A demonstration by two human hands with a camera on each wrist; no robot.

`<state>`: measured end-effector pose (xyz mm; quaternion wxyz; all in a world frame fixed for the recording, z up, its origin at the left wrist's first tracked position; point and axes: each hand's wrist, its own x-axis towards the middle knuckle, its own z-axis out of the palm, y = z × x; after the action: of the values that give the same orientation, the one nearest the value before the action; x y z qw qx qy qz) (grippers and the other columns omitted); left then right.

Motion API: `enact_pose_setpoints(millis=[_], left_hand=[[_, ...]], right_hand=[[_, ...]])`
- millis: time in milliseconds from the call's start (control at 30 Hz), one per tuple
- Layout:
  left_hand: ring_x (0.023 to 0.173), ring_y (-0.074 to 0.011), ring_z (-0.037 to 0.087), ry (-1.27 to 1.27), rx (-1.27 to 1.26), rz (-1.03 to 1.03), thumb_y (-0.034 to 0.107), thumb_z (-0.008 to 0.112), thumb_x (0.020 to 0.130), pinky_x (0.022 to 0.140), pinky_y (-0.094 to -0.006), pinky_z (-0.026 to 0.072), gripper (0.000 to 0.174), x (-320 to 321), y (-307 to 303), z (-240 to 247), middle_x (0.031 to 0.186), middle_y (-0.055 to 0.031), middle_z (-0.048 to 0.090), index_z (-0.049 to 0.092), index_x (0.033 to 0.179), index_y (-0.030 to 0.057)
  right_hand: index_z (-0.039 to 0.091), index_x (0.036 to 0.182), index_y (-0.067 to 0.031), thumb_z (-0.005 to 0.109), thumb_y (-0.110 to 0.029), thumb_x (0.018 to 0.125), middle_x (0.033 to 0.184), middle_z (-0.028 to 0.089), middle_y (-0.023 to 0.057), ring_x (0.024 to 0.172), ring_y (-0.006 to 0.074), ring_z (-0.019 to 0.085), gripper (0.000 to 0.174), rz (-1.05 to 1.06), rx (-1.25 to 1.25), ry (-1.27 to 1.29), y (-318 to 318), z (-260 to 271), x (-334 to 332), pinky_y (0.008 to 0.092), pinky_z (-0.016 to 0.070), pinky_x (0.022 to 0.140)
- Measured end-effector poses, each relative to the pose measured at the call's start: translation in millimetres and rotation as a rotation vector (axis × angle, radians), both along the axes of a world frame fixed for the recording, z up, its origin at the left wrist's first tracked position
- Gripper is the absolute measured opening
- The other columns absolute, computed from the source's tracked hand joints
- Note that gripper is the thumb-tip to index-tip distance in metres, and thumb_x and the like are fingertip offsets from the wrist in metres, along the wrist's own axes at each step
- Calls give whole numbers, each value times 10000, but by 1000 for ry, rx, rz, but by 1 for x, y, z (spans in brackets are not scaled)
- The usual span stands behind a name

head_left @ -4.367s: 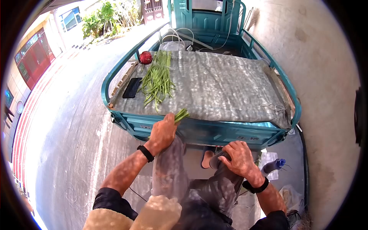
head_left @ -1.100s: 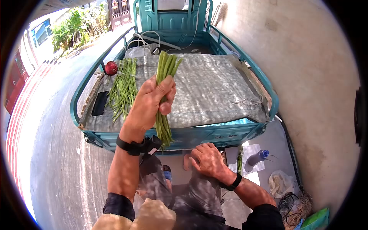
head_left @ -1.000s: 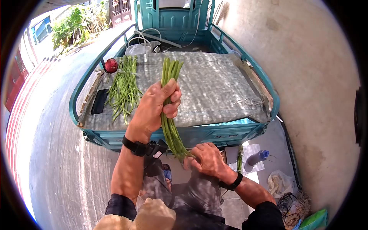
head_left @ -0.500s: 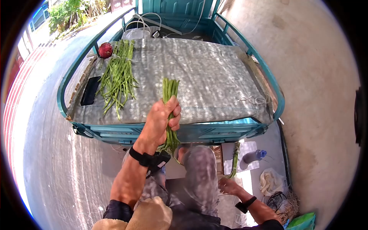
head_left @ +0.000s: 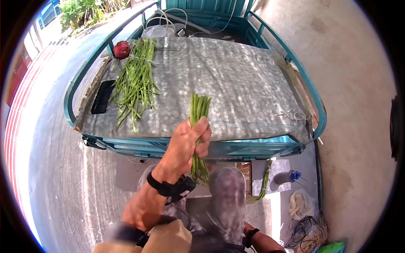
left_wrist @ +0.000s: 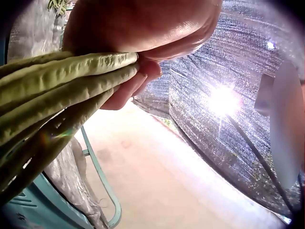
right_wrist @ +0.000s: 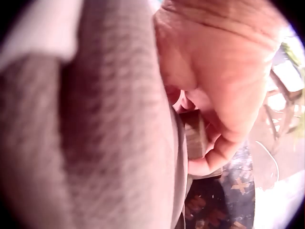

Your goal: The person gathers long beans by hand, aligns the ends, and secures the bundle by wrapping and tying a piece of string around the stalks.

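Observation:
My left hand (head_left: 187, 143) grips a bundle of long green beans (head_left: 200, 107) upright, in front of the cart's tailgate. In the left wrist view the bean ends (left_wrist: 66, 76) jut out past the curled fingers. My right hand (right_wrist: 219, 71) is down beside my right thigh, mostly hidden by the leg in the head view. Its fingers curl round a wooden block-like piece (right_wrist: 193, 136) above a dark patterned surface (right_wrist: 238, 191). A larger pile of long beans (head_left: 137, 80) lies on the grey woven sheet (head_left: 219, 84), near a red ball-shaped thing (head_left: 121, 49) and a phone (head_left: 102, 97).
The teal cart's rail (head_left: 306, 80) curves round the sheet. Another bean bundle (head_left: 265, 181) lies at lower right beside a bottle with a blue cap (head_left: 287, 178). A plastic bag (head_left: 300, 204) and tangled cord (head_left: 303, 230) lie further down, near a wall.
My left hand rose with the beans from the tailgate, then came lower again. My right hand left my knee and moved down beside my thigh. The head view has tilted down.

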<state>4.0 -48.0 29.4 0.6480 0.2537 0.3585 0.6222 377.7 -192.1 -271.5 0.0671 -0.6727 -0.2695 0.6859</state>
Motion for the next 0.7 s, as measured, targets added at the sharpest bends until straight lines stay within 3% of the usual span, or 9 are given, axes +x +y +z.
enact_pose_setpoints(millis=[533, 667, 700], left_hand=[[594, -51, 436, 5, -52, -23, 417, 566, 1136, 555, -235, 386, 377, -9, -19, 5, 822, 23, 489, 531, 952, 91], [615, -60, 445, -4, -105, -44, 363, 553, 1147, 560, -229, 411, 302, -12, -19, 13, 855, 15, 493, 523, 1029, 87], [617, -62, 449, -16, -70, -86, 340, 558, 1147, 555, -229, 416, 272, -15, -18, 7, 908, 1, 542, 544, 1140, 68]], right_hand=[[692, 1265, 13, 721, -198, 975, 1145, 749, 113, 942, 224, 762, 360, 1, -87, -37, 32, -20, -31, 380, 647, 768], [694, 1267, 9, 724, -198, 972, 1145, 750, 113, 943, 224, 763, 361, 23, -114, -51, 42, -24, -38, 379, 647, 769], [694, 1267, 8, 724, -198, 972, 1145, 751, 113, 943, 224, 763, 361, 22, -122, -53, 42, -25, -39, 379, 647, 770]])
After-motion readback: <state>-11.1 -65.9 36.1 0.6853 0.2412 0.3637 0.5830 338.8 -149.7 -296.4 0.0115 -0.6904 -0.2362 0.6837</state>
